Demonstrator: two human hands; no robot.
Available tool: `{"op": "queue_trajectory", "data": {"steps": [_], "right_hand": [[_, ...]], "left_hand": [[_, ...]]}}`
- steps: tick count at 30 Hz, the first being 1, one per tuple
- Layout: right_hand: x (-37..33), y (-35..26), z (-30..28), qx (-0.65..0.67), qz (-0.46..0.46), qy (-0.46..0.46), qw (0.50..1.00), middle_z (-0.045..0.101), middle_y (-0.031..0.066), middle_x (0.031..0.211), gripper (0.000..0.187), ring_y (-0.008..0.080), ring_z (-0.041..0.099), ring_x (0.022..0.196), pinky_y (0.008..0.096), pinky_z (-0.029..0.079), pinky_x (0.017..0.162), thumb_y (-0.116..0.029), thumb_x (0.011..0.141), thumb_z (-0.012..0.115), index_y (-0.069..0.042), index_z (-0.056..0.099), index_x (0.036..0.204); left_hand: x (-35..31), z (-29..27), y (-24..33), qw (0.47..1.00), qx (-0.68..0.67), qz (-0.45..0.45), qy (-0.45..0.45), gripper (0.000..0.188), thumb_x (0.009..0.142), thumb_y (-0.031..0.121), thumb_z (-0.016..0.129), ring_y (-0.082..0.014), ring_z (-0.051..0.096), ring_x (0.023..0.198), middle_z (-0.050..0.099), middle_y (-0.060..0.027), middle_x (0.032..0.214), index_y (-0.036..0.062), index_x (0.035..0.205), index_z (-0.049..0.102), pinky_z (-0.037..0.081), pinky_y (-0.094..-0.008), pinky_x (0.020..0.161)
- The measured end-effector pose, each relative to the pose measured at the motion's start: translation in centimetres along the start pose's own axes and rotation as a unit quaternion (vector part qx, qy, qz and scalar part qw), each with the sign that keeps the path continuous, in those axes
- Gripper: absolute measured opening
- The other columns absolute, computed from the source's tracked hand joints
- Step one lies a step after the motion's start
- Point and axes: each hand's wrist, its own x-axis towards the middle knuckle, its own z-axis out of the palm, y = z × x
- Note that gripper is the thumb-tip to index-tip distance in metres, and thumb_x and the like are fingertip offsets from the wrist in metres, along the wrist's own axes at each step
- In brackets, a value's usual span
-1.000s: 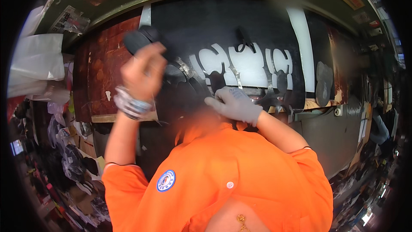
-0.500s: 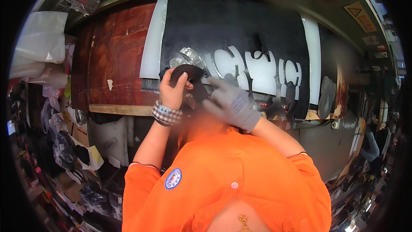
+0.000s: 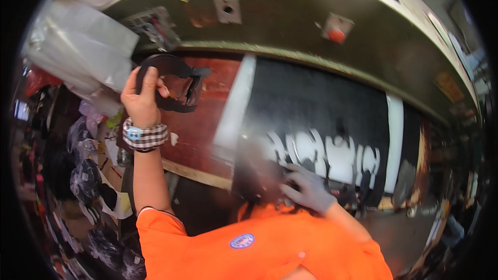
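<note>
My bare left hand is closed on some dark curved flat pieces, raised over the reddish-brown board. They bend round in a loop, with a gap in the middle. On my right hand is a grey glove. It hovers by the front edge of the black sheet, its thumb and fingers apart; motion blurs it somewhat, and I see nothing in its grasp. Several white cut-out shapes run along the front of that sheet. A dark blur hides the sheet's front left corner.
White strips flank the black sheet; the right strip is the clearer. Behind runs a green machine beam with a red push button. Clear plastic sheeting hangs at the back left. Bagged dark items crowd the left side.
My left hand has carried the dark pieces left and away from me, off the black sheet's front corner. My right hand has parted from them and stays near the front edge. The view has shifted.
</note>
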Motion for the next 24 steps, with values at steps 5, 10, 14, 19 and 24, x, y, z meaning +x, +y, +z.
{"op": "queue_trajectory", "data": {"steps": [5,10,14,19,24], "right_hand": [[-3.6,2.5,-5.9,0.026,0.205,0.147,0.967,0.070,0.0185,0.113,0.009,0.0211,0.069,0.083,0.0302,0.055,0.069,-0.009,0.085,0.069,-0.001,0.067,0.088],[-9.1,6.4,-10.0,-0.031,0.324,0.227,0.918,0.069,0.0202,0.111,0.010,0.0269,0.066,0.100,0.0355,0.049,0.090,-0.008,0.089,0.064,0.002,0.067,0.090],[-14.8,9.8,-13.4,-0.090,0.368,0.266,0.886,0.068,0.0222,0.111,0.016,0.0304,0.065,0.105,0.0385,0.048,0.093,-0.012,0.091,0.066,0.004,0.065,0.090],[-23.0,14.8,-17.6,-0.422,0.389,0.270,0.773,0.065,0.0228,0.115,0.026,0.0386,0.061,0.109,0.0467,0.047,0.098,-0.020,0.091,0.063,-0.001,0.066,0.109],[-27.6,18.4,-19.4,-0.441,0.526,0.248,0.683,0.060,0.0248,0.126,0.054,0.0429,0.056,0.118,0.0500,0.043,0.103,-0.041,0.092,0.061,-0.004,0.058,0.132]], "left_hand": [[-0.1,-4.7,-6.4,0.878,0.379,0.280,-0.086,0.036,0.087,0.009,0.075,-0.0190,0.063,0.067,0.069,-0.0096,0.086,0.0000,0.120,0.064,0.052,-0.0346,0.062],[-8.3,-7.6,-17.3,0.760,0.466,0.258,-0.373,0.058,0.075,0.003,0.077,-0.0333,0.060,0.076,0.058,-0.0138,0.082,0.0057,0.130,0.060,0.053,-0.0419,0.072],[-9.4,-7.8,-17.3,0.721,0.555,0.147,-0.389,0.055,0.073,0.004,0.071,-0.0307,0.057,0.098,0.058,-0.0114,0.097,0.0080,0.128,0.062,0.047,-0.0414,0.088],[-9.7,-1.5,-11.6,0.782,0.518,0.134,-0.320,0.051,0.071,0.016,0.070,-0.0334,0.051,0.110,0.055,-0.0160,0.112,0.0063,0.121,0.065,0.038,-0.0451,0.101],[-15.4,13.9,-13.7,0.807,0.413,0.147,-0.395,0.047,0.087,0.022,0.071,-0.0401,0.050,0.125,0.055,-0.0198,0.127,-0.0001,0.127,0.060,0.037,-0.0513,0.110]]}}
